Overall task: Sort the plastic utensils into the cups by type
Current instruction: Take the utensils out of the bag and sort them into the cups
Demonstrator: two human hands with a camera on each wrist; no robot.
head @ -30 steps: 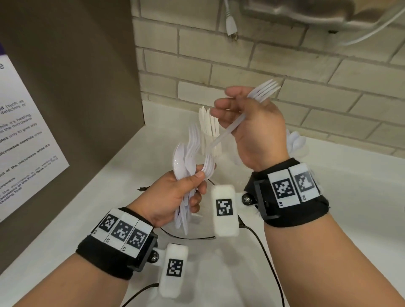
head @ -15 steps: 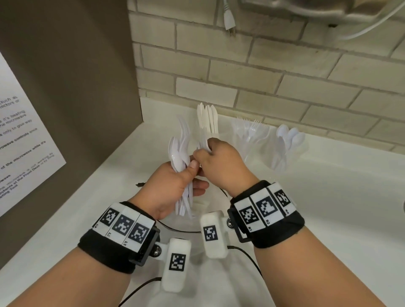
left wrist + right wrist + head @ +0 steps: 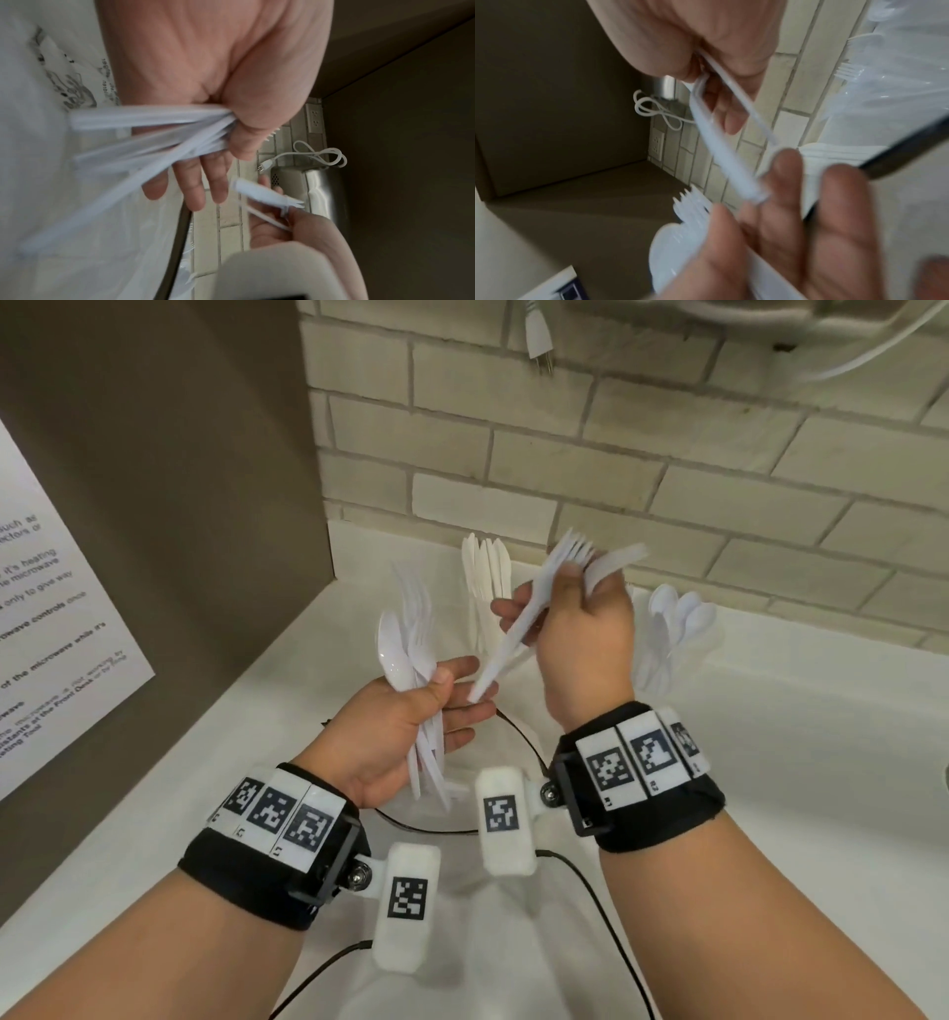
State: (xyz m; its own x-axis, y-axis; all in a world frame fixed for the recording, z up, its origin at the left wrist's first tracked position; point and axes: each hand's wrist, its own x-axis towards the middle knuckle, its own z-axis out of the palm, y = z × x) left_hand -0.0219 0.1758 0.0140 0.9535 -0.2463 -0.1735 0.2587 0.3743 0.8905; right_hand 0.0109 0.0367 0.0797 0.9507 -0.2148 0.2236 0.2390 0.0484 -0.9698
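**Two forks up in my right hand, mixed bunch in my left**

My left hand (image 3: pixel 405 726) sits low and near the middle of the scene, thumb pressed down over a bunch of white utensils (image 3: pixel 411 654) with the fingers curled loosely behind the handles. I can make out a spoon bowl and fork tines at the top of the bunch; the handles fan out below my palm. The left wrist view shows those handles (image 3: pixel 154 138) wedged between thumb and fingers, though it is blurred.

My right hand (image 3: pixel 580 649) is raised just right of the left one and a little farther away. It pinches two forks (image 3: pixel 534 598): one slants down so its handle end comes close to my left fingertips, and the other sticks out to the right over my knuckles. In the right wrist view I see both handles (image 3: pixel 721 132) running out from between my thumb and fingers.

On the white surface (image 3: pixel 770 737) by the brick wall (image 3: pixel 616 469) stand the clear cups. The cup of knives (image 3: pixel 485 577) is far and centre, partly behind my right hand. The cup of spoons (image 3: pixel 672 629) is to the right of it. I cannot see the fork cup clearly from the head view. A brown panel (image 3: pixel 179 505) with a printed notice (image 3: pixel 46 634) closes off the left side.
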